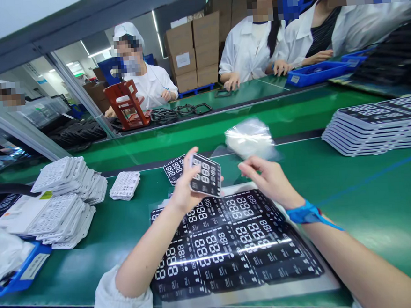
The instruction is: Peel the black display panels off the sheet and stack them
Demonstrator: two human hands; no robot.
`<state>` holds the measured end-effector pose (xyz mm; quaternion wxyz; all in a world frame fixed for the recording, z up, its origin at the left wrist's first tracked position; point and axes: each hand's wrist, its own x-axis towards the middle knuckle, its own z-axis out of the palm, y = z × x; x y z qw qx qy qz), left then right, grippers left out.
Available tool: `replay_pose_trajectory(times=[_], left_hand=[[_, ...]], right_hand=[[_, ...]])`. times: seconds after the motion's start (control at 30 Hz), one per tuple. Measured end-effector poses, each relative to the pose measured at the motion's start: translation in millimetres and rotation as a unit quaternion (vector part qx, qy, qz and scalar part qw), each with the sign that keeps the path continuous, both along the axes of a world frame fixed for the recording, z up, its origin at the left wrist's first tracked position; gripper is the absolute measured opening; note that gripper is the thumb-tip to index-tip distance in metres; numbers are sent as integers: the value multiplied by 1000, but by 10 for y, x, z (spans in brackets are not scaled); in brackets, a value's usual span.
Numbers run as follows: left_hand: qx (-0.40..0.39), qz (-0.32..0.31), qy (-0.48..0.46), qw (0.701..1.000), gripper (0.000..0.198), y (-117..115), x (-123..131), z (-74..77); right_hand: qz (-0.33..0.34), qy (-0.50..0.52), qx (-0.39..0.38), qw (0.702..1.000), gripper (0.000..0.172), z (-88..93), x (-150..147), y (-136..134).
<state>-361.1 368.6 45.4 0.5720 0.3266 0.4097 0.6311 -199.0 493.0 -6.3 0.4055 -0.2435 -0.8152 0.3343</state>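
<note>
Clear plastic bag (250, 139), contents blurred

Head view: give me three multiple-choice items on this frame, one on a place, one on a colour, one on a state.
1. Where are the stacks of white panels?
A. On the green bench, left of the hands
B. In a blue tray
C. On top of the black sheet

2. What colour is the strap on the right wrist?
A. Red
B. Yellow
C. Blue

3. What is the left hand doing?
A. Lying flat on the bench
B. Holding up a black display panel
C. Resting on a cardboard box

Answers:
1. A, the stacks sit on the bench, to the left of the large black sheet.
2. C, the band around the right wrist shows blue.
3. B, the fingers grip the panel above the sheet.
</note>
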Motion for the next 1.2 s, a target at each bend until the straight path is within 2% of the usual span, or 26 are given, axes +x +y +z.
replay_pose_trajectory(times=[0.07, 0.1, 0.17, 0.2, 0.23, 0.3, 0.43, 0.53, 0.67, 0.77, 0.83, 0.9, 1.0, 1.1, 1.2], left_hand=[[38, 55, -31, 997, 68, 10, -188, 101], [44, 105, -25, 993, 64, 27, -299, 122], [17, 231, 22, 972, 57, 88, -528, 97], [-21, 302, 61, 951, 54, 130, -633, 56], [-47, 338, 89, 936, 54, 177, -725, 2], [-82, 371, 141, 914, 55, 264, -854, -128], [-113, 376, 259, 882, 63, 347, -913, -353], [-138, 367, 366, 844, 67, 334, -887, -426], [-174, 323, 503, 782, 66, 302, -870, -401], [-198, 240, 590, 745, 72, 304, -889, -314], [-207, 160, 636, 726, 93, 324, -917, -241], [-216, 81, 671, 704, 113, 359, -951, -174], [-238, 10, 709, 663, 118, 423, -1003, -113], [-250, -17, 735, 630, 116, 473, -1056, -95], [-243, -19, 752, 612, 116, 460, -1066, -68]], right_hand=[[-72, 62, -65, 993, 34, -44, 46, 159], [-91, 99, -101, 986, 33, -55, 62, 213], [-95, 165, -162, 968, 32, -56, 74, 265], [-85, 185, -184, 961, 33, -49, 71, 268], [-74, 198, -201, 957, 34, -40, 64, 261], [-60, 211, -223, 950, 37, -27, 46, 238], [-66, 219, -239, 944, 41, -28, 29, 228], [-71, 223, -248, 940, 42, -25, 33, 241], [-59, 230, -261, 936, 43, -3, 32, 232], [-56, 232, -265, 934, 42, 10, 28, 221], [-55, 232, -266, 934, 42, 13, 28, 218], [-52, 232, -268, 934, 43, 10, 29, 218], [-51, 234, -277, 930, 44, -15, 24, 226], [-48, 250, -321, 912, 40, -67, 5, 255], [-49, 303, -347, 886, 35, -117, -15, 314]])
